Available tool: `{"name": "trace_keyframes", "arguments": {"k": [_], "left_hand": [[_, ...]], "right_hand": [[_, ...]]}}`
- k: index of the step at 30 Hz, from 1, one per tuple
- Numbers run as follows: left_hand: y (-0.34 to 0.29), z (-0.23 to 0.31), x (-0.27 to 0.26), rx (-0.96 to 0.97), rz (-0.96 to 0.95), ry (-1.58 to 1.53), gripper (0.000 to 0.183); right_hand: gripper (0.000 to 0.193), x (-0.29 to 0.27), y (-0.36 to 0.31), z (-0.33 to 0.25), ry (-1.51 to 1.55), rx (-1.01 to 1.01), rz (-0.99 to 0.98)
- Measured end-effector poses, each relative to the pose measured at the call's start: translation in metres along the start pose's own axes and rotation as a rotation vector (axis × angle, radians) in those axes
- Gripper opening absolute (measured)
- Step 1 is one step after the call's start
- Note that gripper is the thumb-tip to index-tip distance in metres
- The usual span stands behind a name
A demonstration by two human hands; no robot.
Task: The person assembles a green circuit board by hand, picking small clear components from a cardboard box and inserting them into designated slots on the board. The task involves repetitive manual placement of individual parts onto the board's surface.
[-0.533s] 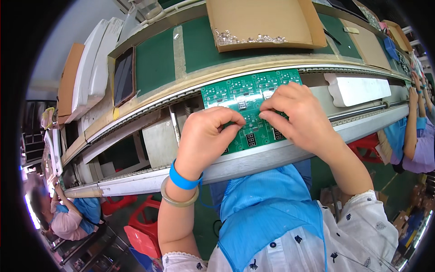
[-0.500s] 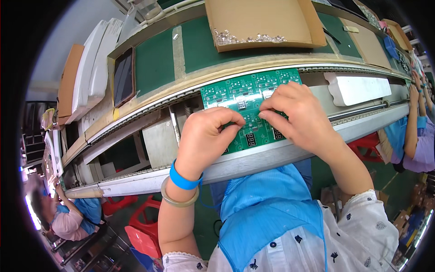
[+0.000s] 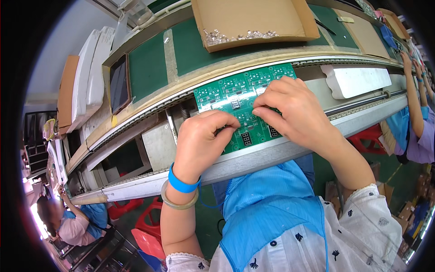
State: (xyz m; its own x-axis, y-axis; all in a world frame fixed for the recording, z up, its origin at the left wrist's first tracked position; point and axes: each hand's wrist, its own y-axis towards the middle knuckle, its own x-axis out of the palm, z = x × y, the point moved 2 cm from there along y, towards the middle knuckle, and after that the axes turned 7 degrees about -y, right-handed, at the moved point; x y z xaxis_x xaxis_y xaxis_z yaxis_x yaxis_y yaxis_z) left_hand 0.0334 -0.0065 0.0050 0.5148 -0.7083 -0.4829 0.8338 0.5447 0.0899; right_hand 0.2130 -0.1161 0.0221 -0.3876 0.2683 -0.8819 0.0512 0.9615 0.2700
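Observation:
A green circuit board [image 3: 226, 92] lies across the rails of a conveyor in front of me, with several black digit displays [image 3: 246, 138] along its near side. My left hand [image 3: 201, 136] is over the board's left part, thumb and index finger pinched together at its surface. Over the right part, my right hand [image 3: 290, 111] makes a similar pinch, thumb against the fingers. Whatever sits between the fingertips of either hand is too small to make out. Both hands hide parts of the board. A blue wrist band [image 3: 182, 181] and a pale bangle [image 3: 179, 204] circle my left wrist.
Beyond the conveyor, a cardboard tray [image 3: 253, 20] holds many small clear parts. A white foam block [image 3: 358, 82] rests between the rails at right. The near metal rail [image 3: 226, 165] runs before my body. Other people work at far left and far right.
The view has shifted slightly, so the board and tray appear a little further left. Both hands keep their pinch over the same areas of the board.

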Motion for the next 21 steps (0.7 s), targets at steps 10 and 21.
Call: {"name": "trace_keyframes", "arguments": {"k": [10, 21], "left_hand": [[-0.001, 0.003, 0.006, 0.214, -0.031, 0.211, 0.014], [0.080, 0.042, -0.043, 0.265, 0.230, 0.288, 0.012]], "right_hand": [[0.013, -0.023, 0.044, 0.018, -0.055, -0.072, 0.194], [0.017, -0.013, 0.146, 0.078, -0.096, 0.162, -0.215]]}}
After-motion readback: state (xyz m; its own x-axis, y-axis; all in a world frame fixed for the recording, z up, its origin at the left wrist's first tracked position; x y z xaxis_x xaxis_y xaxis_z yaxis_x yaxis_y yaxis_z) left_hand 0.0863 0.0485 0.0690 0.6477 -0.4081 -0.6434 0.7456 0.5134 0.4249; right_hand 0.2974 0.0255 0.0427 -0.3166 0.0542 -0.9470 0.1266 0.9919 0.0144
